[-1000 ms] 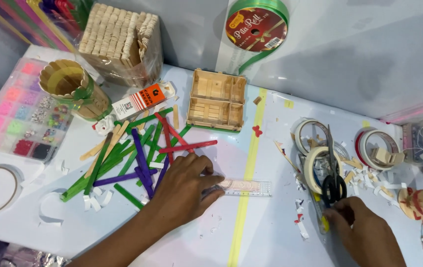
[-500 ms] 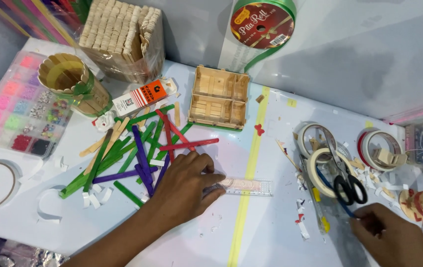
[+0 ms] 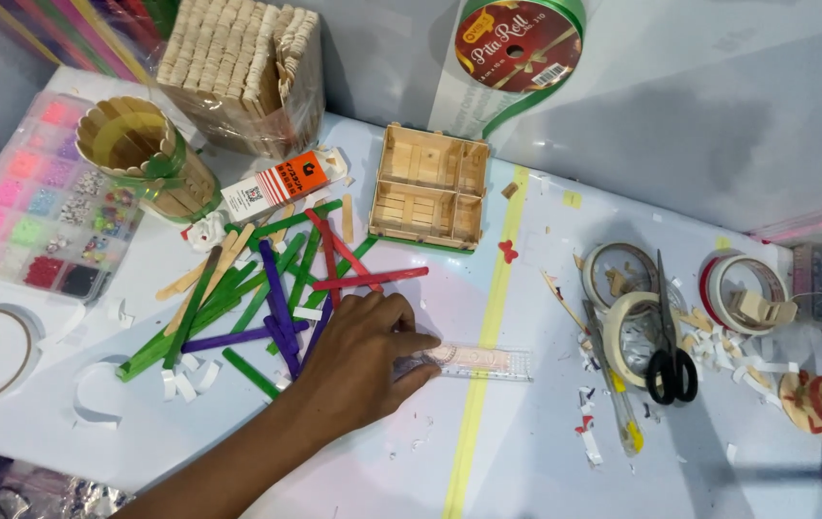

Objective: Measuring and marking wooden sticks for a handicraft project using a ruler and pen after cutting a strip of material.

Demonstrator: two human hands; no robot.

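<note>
Left hand point(image 3: 358, 360) lies palm-down at centre-bottom of frame, fingers point(image 3: 409, 344) held close together and pressing flat on the left end of a clear plastic ruler point(image 3: 478, 361), which lies across a yellow tape line point(image 3: 484, 375) on the white worktop point(image 3: 526, 452). Right hand is out of frame, so can't tell its fingers. Just left of the hand: loose pile of green, purple and red craft sticks point(image 3: 267, 288). Above it, upper centre, a small open wooden-stick box w/ compartments point(image 3: 428, 187). Right side of frame: black-handled scissors point(image 3: 671, 336) lying over white tape rolls point(image 3: 622, 308), w/ a yellow-tipped cutter point(image 3: 613, 394) just beside. Upper left: round stick-walled cup w/ green band point(image 3: 142, 163), and a clear bead organiser tray point(image 3: 31, 202) at the left edge.
</note>
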